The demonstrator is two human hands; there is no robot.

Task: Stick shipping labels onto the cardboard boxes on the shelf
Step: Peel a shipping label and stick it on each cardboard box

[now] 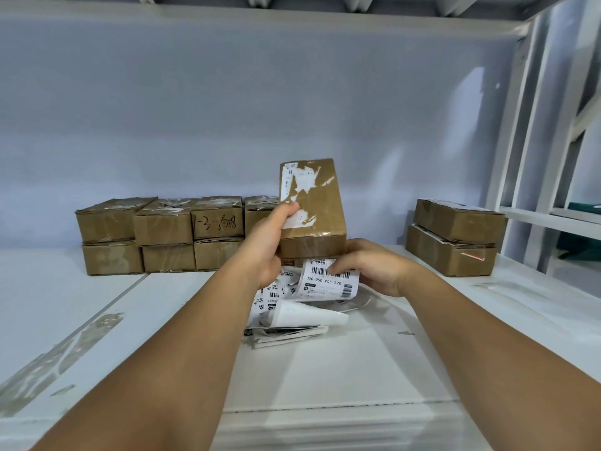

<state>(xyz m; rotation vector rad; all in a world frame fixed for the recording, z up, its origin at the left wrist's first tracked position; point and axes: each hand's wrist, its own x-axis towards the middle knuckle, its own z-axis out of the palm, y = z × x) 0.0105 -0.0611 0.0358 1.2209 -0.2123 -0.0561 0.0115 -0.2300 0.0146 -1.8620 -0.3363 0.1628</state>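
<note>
Fingers of left hand [266, 252] clamp cardboard box [313, 203], long axis near upright; right hand [374, 268] pinches shipping label [328, 284].

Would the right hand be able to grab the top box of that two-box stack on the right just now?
Probably not at once: the right hand pinches a shipping label, so its fingers are busy. The shelf toward the top box looks free, though.
</note>
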